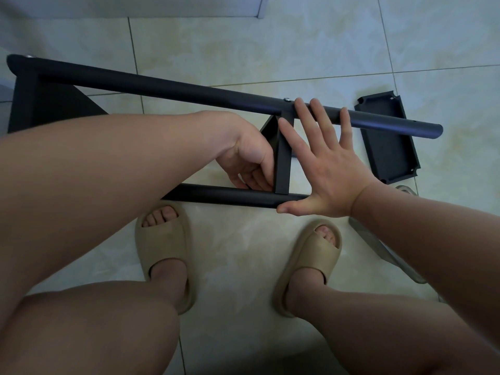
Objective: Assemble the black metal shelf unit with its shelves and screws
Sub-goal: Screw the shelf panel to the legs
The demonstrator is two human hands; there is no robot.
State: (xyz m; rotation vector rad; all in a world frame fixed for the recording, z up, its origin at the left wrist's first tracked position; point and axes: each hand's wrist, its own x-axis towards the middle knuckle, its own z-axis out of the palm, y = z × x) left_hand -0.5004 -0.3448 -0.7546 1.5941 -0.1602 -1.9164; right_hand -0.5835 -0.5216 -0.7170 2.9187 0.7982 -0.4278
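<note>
The black shelf frame lies on its side on the tiled floor. Its far pole (167,89) runs from upper left to right, and a near pole (224,194) runs in front of my feet. A black shelf (282,158) stands on edge between the two poles, with a silver screw (286,99) at the far pole. My left hand (251,161) reaches in beside this shelf, its fingers curled against the shelf's left face; what they hold is hidden. My right hand (322,161) is spread flat, fingers straight across the far pole, thumb on the near pole's end. A loose black shelf tray (389,147) lies at right.
Another black shelf panel (29,101) is fixed at the frame's left end. My feet in beige slippers (165,247) stand just this side of the near pole. A grey transparent slipper (389,253) lies under my right forearm. A white wall base (162,6) runs along the top.
</note>
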